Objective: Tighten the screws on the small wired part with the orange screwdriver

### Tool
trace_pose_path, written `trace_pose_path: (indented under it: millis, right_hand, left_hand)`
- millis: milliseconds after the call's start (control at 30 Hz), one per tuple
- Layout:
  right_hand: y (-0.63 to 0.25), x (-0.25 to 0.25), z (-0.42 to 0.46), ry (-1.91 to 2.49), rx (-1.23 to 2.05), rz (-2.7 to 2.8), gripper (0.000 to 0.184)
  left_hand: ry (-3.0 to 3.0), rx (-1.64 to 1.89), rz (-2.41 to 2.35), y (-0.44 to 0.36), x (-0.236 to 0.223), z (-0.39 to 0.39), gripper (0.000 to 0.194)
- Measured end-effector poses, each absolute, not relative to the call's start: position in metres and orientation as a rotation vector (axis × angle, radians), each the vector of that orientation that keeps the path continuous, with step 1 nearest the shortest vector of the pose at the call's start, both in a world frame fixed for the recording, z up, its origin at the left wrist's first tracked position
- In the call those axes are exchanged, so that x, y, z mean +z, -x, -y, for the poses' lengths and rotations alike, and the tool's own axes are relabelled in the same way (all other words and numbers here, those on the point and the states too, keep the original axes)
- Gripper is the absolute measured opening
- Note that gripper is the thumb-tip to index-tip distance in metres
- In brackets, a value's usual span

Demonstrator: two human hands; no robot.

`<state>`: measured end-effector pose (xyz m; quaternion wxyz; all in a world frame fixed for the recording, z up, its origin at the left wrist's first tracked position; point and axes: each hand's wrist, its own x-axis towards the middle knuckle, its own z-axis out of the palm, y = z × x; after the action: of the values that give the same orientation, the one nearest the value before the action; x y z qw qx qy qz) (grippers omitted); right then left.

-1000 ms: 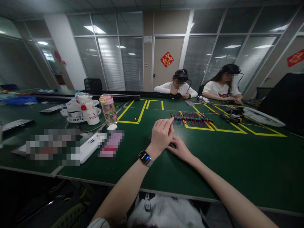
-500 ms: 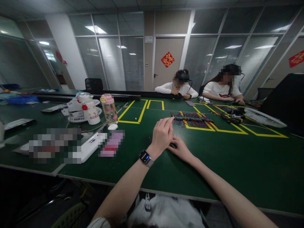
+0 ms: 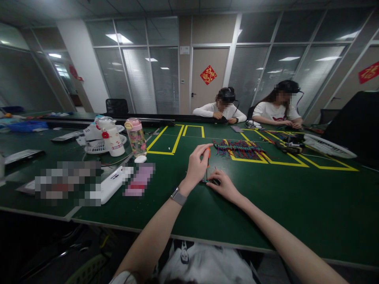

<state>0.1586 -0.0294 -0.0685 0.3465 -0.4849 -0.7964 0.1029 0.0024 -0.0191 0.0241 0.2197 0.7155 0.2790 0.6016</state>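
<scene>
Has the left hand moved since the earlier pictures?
Yes. The left hand has shifted slightly leftward, judged against the multicoloured wire bundle lying on the green table.

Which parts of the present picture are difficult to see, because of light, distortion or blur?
Head view: ceiling light glares on the glass panes; head view: the outer walls lean, as with a wide lens; head view: deep shadow below the table; head view: the small piece at the right hand is too small and dim.
</scene>
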Motion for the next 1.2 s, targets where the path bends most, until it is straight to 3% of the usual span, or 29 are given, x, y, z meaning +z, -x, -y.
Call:
trace_pose_path:
  millis: [233, 467, 667, 900, 1200]
  right_hand:
    - [-0.1593, -0.0691, 0.0277, 1.233, 0.301, 2.08, 0.008]
    - [-0.1577, -0.0653, 0.0308, 1.22, 0.306, 2.065, 0.007]
    - [-0.1579, -0.064, 0.0312, 1.17, 0.36, 2.065, 0.008]
    - [-0.16, -0.0652, 0.0287, 1.166, 0.427, 2.059, 0.01]
    - [-0.1623, -0.0674, 0.025, 1.164, 0.459, 2.058, 0.01]
  left_hand:
    - [-1.937, 1.674, -0.835, -0.0013, 0.02, 0.0153, 0.016]
    - [-2.022, 1.614, -0.68, -0.0033, 0.0229, 0.0203, 0.028]
    - [-1.93, 1.628, -0.707, -0.0031, 0.023, 0.02, 0.016]
    - [-1.749, 1.541, -0.623, -0.0026, 0.0225, 0.0154, 0.025]
    - [-1.882, 1.646, -0.753, -0.0022, 0.0213, 0.0176, 0.018]
